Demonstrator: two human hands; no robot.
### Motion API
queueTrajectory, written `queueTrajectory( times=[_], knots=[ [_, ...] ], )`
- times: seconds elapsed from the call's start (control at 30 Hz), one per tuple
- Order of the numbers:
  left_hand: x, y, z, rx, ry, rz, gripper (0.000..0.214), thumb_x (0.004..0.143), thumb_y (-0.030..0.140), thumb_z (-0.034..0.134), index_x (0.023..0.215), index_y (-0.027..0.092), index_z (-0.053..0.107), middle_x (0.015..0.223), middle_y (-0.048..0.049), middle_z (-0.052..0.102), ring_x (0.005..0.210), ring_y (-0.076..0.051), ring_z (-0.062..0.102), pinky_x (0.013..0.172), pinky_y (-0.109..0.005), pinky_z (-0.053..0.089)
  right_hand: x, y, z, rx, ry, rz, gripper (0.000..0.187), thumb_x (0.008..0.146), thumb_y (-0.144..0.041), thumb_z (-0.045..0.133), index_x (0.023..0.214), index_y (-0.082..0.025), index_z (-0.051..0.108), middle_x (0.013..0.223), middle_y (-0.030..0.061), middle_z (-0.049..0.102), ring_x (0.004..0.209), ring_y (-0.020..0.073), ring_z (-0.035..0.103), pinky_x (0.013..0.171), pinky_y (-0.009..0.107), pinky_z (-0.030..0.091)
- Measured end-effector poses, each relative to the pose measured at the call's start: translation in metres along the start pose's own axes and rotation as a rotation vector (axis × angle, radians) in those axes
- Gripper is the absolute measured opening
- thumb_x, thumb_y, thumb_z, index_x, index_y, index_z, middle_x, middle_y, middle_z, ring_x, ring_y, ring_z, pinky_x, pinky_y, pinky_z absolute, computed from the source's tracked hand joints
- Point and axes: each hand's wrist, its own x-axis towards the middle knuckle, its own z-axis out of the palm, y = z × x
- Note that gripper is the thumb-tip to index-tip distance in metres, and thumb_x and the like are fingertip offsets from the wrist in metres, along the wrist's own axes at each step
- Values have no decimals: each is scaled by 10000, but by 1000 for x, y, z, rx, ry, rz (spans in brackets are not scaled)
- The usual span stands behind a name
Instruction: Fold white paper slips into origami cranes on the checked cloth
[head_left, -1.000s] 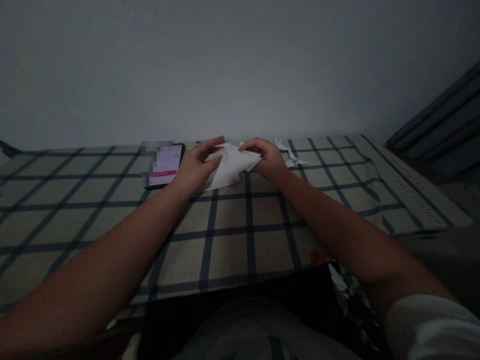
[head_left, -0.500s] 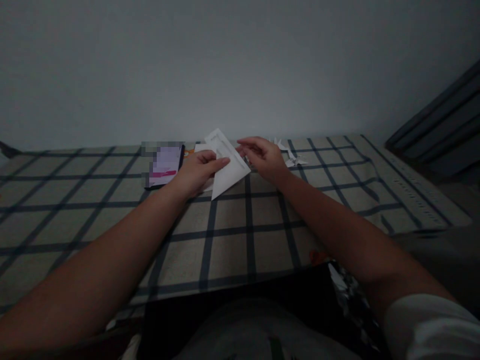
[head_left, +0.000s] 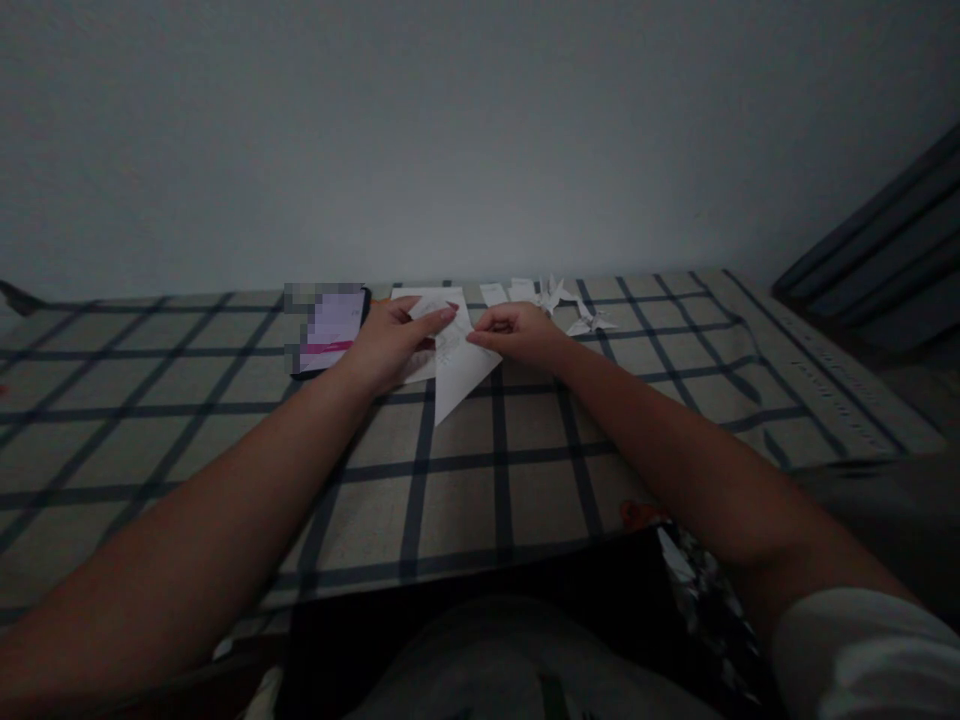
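Note:
A folded sheet of white paper [head_left: 459, 375] is held between my two hands, one pointed corner hanging toward me. Faint marks or print show on its upper part. My left hand [head_left: 401, 338] grips its left side, thumb on top and fingers beneath. At the right edge, my right hand [head_left: 525, 335] pinches the paper between thumb and fingers. Under and behind it lies another white sheet [head_left: 417, 370], partly hidden by my left hand.
A phone [head_left: 330, 335] with a lit screen lies left of my hands. Beyond my right hand are folded paper figures [head_left: 553, 296] and small white paper pieces [head_left: 495, 294]. A checked cloth [head_left: 457, 500] covers the table, and a wall [head_left: 480, 140] rises behind it.
My right hand has come down and closed on the paper's right edge. The paper has turned, its far corner has dropped, and a marked face now shows.

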Motion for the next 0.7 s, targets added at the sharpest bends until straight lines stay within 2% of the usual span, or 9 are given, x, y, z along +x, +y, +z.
queueTrajectory(
  times=[0.13, 0.27, 0.4, 0.57, 0.7],
  knots=[
    [0, 0, -2, 23, 4, 0, 471, 615, 467, 916, 925, 141, 775, 915, -88, 784, 767, -203, 722, 724, -327, 592, -1, -1, 1, 26, 6, 3, 334, 815, -470, 675, 839, -137, 665, 771, 23, 643, 711, 136, 555, 656, 272, 430],
    [0, -2, -1, -23, -37, -30, 421, 619, 428, 928, 904, 155, 780, 847, -62, 774, 705, -165, 697, 668, -276, 567, -1, -2, 1, 8, 37, 1, 313, 814, -447, 668, 827, -135, 662, 740, 15, 628, 687, 131, 543, 648, 272, 424],
    [0, -2, 0, -28, -5, -12, 353, 650, 437, 905, 800, 155, 753, 769, -42, 746, 640, -141, 661, 608, -244, 524, -2, -4, 2, -44, 38, -26, 295, 818, -437, 665, 782, -147, 630, 702, 1, 586, 670, 129, 522, 634, 268, 405],
    [-1, 0, -2, 99, 52, 17, 376, 641, 481, 890, 738, 156, 729, 704, -36, 716, 570, -132, 608, 558, -248, 483, -4, -6, 4, -13, 21, -12, 257, 835, -408, 633, 782, -162, 583, 705, -6, 569, 654, 125, 510, 609, 259, 388],
    [-3, 3, -1, 182, 22, -21, 384, 612, 467, 895, 770, 156, 734, 677, -41, 699, 552, -135, 588, 530, -250, 461, -5, -6, 4, -25, 22, -4, 209, 827, -363, 631, 772, -170, 574, 692, -16, 560, 637, 116, 488, 600, 252, 382]
  ],
)
